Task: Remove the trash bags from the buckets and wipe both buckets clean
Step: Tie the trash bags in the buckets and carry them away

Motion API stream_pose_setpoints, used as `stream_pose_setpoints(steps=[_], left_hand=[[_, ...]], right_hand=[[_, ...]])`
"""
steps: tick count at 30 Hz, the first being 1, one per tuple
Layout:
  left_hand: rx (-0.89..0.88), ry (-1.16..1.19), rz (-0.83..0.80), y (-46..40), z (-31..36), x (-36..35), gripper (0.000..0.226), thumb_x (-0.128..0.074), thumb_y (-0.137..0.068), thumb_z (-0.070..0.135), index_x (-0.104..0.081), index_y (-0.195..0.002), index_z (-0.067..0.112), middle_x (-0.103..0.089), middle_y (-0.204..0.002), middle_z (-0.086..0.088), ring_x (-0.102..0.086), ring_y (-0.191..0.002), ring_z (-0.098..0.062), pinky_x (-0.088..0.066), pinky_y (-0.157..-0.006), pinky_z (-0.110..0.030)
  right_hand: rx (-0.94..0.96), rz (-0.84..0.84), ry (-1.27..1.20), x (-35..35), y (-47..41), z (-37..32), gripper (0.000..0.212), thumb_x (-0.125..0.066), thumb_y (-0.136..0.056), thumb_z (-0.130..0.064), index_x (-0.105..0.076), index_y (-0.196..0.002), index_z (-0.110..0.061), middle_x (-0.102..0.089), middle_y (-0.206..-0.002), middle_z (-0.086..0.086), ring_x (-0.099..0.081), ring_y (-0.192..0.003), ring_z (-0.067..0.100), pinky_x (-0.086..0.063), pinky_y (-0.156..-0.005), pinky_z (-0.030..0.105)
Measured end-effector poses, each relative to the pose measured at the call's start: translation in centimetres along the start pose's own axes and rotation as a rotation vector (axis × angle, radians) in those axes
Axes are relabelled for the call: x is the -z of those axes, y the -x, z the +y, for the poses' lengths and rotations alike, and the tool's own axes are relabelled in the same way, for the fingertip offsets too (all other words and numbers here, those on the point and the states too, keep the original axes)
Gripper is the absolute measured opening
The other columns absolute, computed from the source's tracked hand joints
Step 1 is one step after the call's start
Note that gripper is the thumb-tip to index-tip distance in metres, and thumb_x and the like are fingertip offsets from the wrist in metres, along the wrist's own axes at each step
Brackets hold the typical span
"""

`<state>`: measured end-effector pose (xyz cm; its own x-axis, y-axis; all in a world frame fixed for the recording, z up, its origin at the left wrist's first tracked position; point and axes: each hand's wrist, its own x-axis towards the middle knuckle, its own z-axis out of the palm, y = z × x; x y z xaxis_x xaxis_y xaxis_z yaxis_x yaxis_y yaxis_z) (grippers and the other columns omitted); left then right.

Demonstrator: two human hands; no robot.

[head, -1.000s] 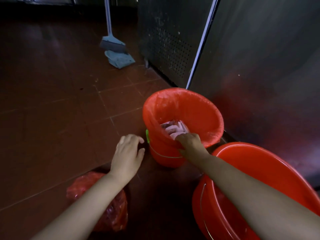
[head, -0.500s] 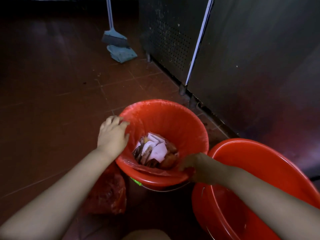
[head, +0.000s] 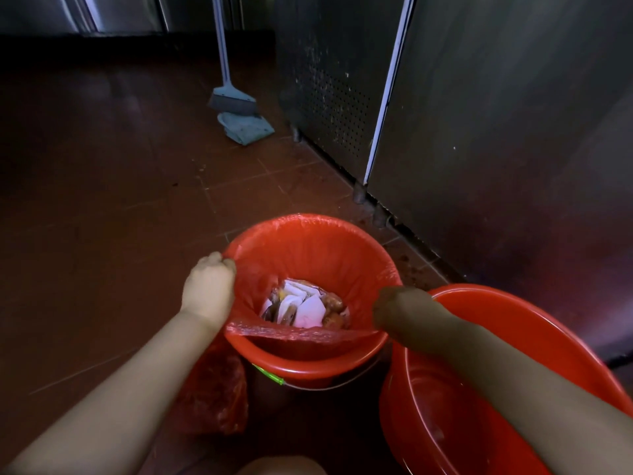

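Down on the red-brown tiled floor (head: 102,200) stands a red bucket (head: 308,363) lined with a thin red trash bag (head: 308,255), whose edge is folded over the far rim but has come off the near rim, where it stretches as a straight, taut band across the opening. At the bottom of the bag lies a small heap of rubbish (head: 303,308): crumpled white paper or tissue, some dark scraps and a few orange-brown pieces that I cannot identify. The left hand (head: 209,289) is at the bucket's left rim with its fingers curled into a fist, pinching the bag's edge there. The right hand (head: 394,310) is at the right rim, in shadow; it is bunched closed where the bag's loosened edge ends, and it appears to grip that edge, though the fingers themselves are too dark to make out. A wire handle with a green grip (head: 270,373) hangs below the bucket's near side.

Just beside it on the right sits a second, wider red bucket (head: 534,323), partly under the right forearm; it has no liner and its inside looks bare and glossy. Left of the first bucket, touching or nearly touching it, a crumpled red plastic bag (head: 215,399) lies on the floor beneath the left forearm. Farther back, a broom (head: 233,101) leans by a dark metal cabinet (head: 496,132), with a pale blue cloth (head: 246,128) under its head.
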<state>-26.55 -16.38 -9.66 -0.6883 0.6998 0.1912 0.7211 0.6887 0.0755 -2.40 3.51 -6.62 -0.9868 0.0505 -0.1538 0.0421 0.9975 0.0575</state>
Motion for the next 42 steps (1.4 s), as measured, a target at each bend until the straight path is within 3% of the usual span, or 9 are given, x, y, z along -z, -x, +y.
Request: stream_pose_setpoints(steps=[4,8,16,19,22,25,29,39,42], left_hand=[[-0.093,-0.01,-0.023,2.4,0.4,-0.1,0.015,-0.07,-0.057,-0.016,-0.061,-0.062,-0.004,-0.056,-0.064,-0.022,-0.059,-0.061,-0.04,-0.052,-0.053,-0.041],[-0.11,0.103,-0.044,4.1,1.6,-0.5,0.002,-0.066,-0.076,0.002,-0.066,-0.074,0.003,-0.061,-0.076,-0.016,-0.062,-0.074,-0.036,-0.053,-0.066,-0.04],[-0.178,0.312,0.016,4.7,3.1,-0.5,0.004,-0.067,-0.082,0.015,-0.07,-0.083,0.014,-0.066,-0.083,-0.006,-0.061,-0.085,-0.03,-0.047,-0.075,-0.036],[-0.007,0.193,0.236,3.1,1.5,0.2,0.026,-0.073,-0.075,0.017,-0.068,-0.101,0.015,-0.064,-0.1,-0.009,-0.054,-0.094,-0.035,-0.043,-0.08,-0.042],[0.216,0.083,0.079,1.5,0.0,1.0,0.052,-0.072,-0.076,0.03,-0.056,-0.122,0.012,-0.055,-0.119,-0.015,-0.045,-0.111,-0.036,-0.036,-0.092,-0.045],[0.212,0.033,-0.034,1.1,-0.8,1.3,0.031,-0.062,-0.084,0.029,-0.064,-0.109,0.011,-0.064,-0.103,-0.012,-0.052,-0.1,-0.033,-0.043,-0.086,-0.039],[0.122,0.194,0.04,0.9,-0.2,2.5,0.022,-0.055,-0.091,0.027,-0.065,-0.084,0.008,-0.067,-0.087,-0.015,-0.057,-0.09,-0.038,-0.043,-0.081,-0.04],[-0.042,0.906,0.033,-3.1,3.4,8.6,0.026,-0.056,-0.091,0.019,-0.068,-0.068,0.021,-0.068,-0.062,0.012,-0.048,-0.046,0.005,-0.037,-0.054,-0.028],[-0.099,0.969,-0.06,-3.2,5.4,9.2,0.023,-0.058,-0.091,0.013,-0.069,-0.07,0.017,-0.071,-0.071,0.007,-0.053,-0.058,0.001,-0.04,-0.061,-0.026]], right_hand=[[-0.119,0.199,-0.042,0.6,-0.9,-1.0,0.01,-0.067,-0.078,-0.015,-0.072,-0.086,-0.02,-0.068,-0.084,0.003,-0.067,-0.073,0.022,-0.052,-0.057,0.029],[-0.097,0.367,-0.05,0.0,-2.7,-4.0,0.016,-0.08,-0.059,-0.011,-0.071,-0.069,-0.019,-0.063,-0.064,0.001,-0.06,-0.046,0.02,-0.043,-0.035,0.022],[0.242,0.435,-0.067,-0.9,-3.1,-7.0,0.019,-0.054,-0.073,-0.01,-0.071,-0.079,-0.015,-0.07,-0.095,0.002,-0.068,-0.076,0.017,-0.053,-0.057,0.023],[0.131,0.568,-0.148,-1.1,-2.6,-5.5,0.029,-0.046,-0.079,-0.014,-0.073,-0.088,-0.016,-0.072,-0.096,0.002,-0.069,-0.074,0.019,-0.053,-0.057,0.024],[-0.207,0.696,-0.197,-1.0,-2.6,-3.0,0.033,-0.045,-0.078,-0.011,-0.073,-0.096,-0.009,-0.07,-0.096,0.008,-0.067,-0.08,0.028,-0.055,-0.065,0.033],[-0.498,0.502,-0.269,-1.6,-2.9,-0.9,0.048,-0.05,-0.069,0.006,-0.068,-0.11,-0.011,-0.064,-0.108,0.005,-0.052,-0.098,0.03,-0.045,-0.083,0.041],[-0.482,0.248,-0.16,-2.5,-2.4,0.3,0.038,-0.055,-0.079,-0.011,-0.066,-0.111,-0.028,-0.053,-0.115,-0.002,-0.038,-0.105,0.022,-0.033,-0.089,0.034],[-0.421,0.471,-0.458,6.3,-2.9,1.7,0.015,-0.064,-0.077,-0.014,-0.064,-0.076,-0.029,-0.064,-0.086,-0.007,-0.06,-0.082,0.014,-0.04,-0.065,0.026],[-0.363,0.53,-0.476,9.5,-2.5,1.9,0.013,-0.063,-0.077,-0.014,-0.064,-0.077,-0.027,-0.067,-0.079,-0.005,-0.062,-0.075,0.014,-0.049,-0.069,0.033]])
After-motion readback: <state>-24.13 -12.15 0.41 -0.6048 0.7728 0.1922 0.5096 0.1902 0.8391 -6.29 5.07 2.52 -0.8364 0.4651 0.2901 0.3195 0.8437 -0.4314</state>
